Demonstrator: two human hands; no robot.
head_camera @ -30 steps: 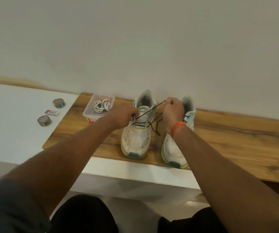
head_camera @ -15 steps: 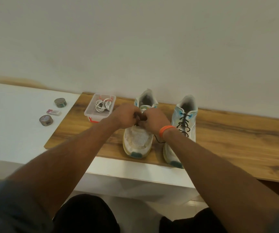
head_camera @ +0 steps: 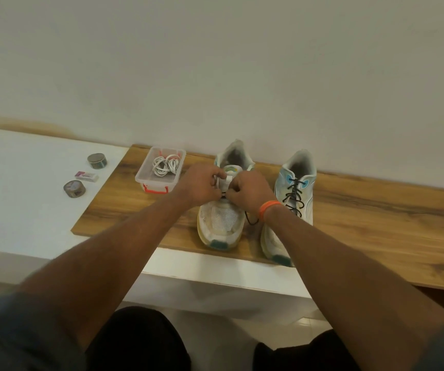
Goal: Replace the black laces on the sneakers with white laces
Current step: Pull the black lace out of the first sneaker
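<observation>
Two white sneakers stand side by side on a wooden board (head_camera: 376,218), toes toward me. My left hand (head_camera: 198,184) and my right hand (head_camera: 249,190) are both over the lacing of the left sneaker (head_camera: 222,220), fingers curled and pinching its black lace (head_camera: 251,219) at the eyelets. A loop of that lace hangs loose between the shoes. The right sneaker (head_camera: 295,183) keeps its black lace threaded. White laces (head_camera: 166,164) lie coiled in a clear plastic box (head_camera: 159,180) left of the shoes.
On the white surface (head_camera: 15,199) to the left sit two small round tins (head_camera: 97,160) (head_camera: 74,188) and a small white packet (head_camera: 87,176). A plain wall rises just behind the shoes. My knees are below the front edge.
My right hand, which had been pulling the black lace up and to the right, came back to the left sneaker's eyelets beside my left hand. The right sneaker is now uncovered.
</observation>
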